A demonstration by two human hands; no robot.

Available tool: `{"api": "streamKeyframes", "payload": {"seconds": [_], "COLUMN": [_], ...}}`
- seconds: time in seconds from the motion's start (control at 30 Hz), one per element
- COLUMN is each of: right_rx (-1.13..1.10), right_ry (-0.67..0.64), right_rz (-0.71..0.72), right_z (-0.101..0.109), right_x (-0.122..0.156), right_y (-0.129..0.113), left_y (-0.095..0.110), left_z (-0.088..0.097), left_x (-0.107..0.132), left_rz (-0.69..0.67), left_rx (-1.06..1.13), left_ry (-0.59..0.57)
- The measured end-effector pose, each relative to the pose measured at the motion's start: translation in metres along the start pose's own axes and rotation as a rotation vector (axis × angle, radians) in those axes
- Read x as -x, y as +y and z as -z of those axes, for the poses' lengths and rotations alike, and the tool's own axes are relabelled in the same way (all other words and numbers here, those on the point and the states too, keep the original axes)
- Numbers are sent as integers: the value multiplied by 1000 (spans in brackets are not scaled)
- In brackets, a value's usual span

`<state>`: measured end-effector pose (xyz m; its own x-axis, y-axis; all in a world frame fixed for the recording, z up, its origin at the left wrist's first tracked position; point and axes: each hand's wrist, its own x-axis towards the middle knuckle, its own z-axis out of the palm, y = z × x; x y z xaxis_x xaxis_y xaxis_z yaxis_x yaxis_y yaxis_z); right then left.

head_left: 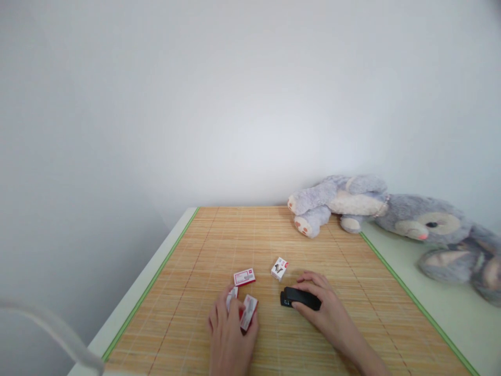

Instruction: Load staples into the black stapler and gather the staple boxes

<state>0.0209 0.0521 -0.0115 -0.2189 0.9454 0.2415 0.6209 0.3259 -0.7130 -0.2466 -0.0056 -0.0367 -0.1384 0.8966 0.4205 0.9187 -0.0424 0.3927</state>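
My left hand (231,326) has its fingers closed around a small red-and-white box (249,312), held between thumb and forefinger. A second red-and-white box (232,296) lies partly hidden beneath the fingers of that hand; whether it is gripped too I cannot tell. Just beyond the fingertips, a third red-and-white box (244,277) rests flat on the mat. On the right, a black stapler (303,297) lies on its side or base with my right hand (323,302) wrapped over it. A white box (279,268) printed with a dark clip picture sits between and beyond both hands.
A bamboo mat (235,235) with green edging covers most of the pale table (462,308). Lying along the back right is a grey plush toy (360,203). A white wall (250,104) rises behind. At lower left a blurred pale cord (55,326) crosses the view.
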Motion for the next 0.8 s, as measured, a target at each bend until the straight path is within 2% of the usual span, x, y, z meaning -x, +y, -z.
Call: {"api": "streamKeyframes", "payload": {"seconds": [0.13, 0.27, 0.37, 0.43, 0.53, 0.6, 0.7, 0.8], "right_rx": [-4, -37, -51, -58, -74, -83, -85, -79], "right_ry": [17, 35, 40, 36, 33, 37, 47, 46], "right_rz": [8, -2, -30, -52, -63, -59, -48, -41], "right_z": [-3, -7, -7, -7, -6, -6, -7, -7], "right_x": [4, 5, 7, 9, 11, 12, 12, 13], "right_y": [10, 16, 17, 16, 15, 16, 17, 15], "left_y": [-11, -22, -37, -52, -73, -80, -77, -68], "left_z": [-4, -13, -10, -3, 13, 22, 29, 28], "left_x": [-15, -18, -20, -24, -36, -47, -63, -73], "left_rz": [80, 82, 83, 46, -55, -121, -223, -325], "left_rx": [3, 95, 157, 215, 311, 329, 301, 250], "left_ry": [-2, 10, 7, -54, -217, -318, -400, -444]}}
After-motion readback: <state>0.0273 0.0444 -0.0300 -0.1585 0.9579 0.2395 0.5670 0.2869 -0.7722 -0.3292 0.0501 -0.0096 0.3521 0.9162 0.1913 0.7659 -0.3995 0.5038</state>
